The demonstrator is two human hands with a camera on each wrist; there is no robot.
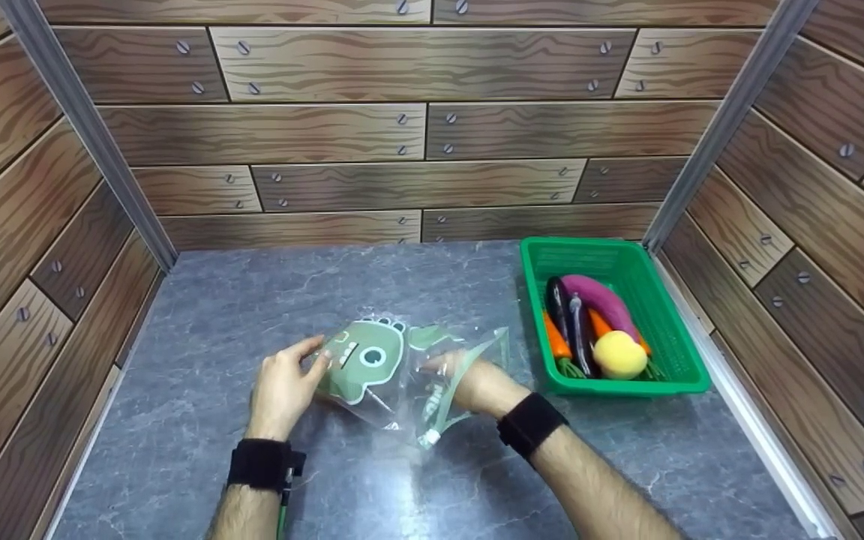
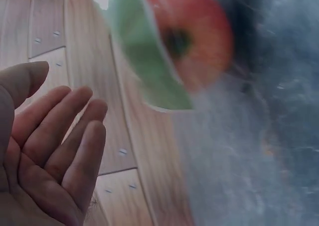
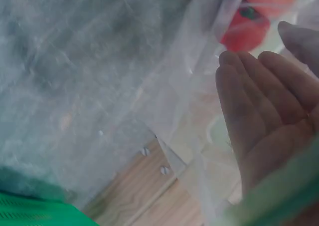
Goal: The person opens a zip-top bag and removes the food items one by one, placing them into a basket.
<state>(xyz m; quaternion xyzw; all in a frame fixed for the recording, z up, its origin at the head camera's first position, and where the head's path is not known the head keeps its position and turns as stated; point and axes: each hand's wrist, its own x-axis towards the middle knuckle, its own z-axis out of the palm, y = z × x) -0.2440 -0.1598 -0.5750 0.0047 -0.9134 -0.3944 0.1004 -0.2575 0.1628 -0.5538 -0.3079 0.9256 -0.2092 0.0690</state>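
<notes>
A clear zip bag with a green cartoon monster print lies on the table, its green-edged mouth facing right. My right hand reaches through that mouth into the bag. In the right wrist view its fingers are extended and hold nothing, close to a red, tomato-like piece with a green top. My left hand is at the bag's printed end, thumb and fingers apart; in the left wrist view its fingers are loosely bent around nothing. A red-orange round fruit shows through the plastic there, partly behind the green print.
A green basket stands to the right, holding dark eggplants, carrots, a long purple vegetable and a yellow round fruit. Wood-patterned walls enclose the grey table at the back and sides.
</notes>
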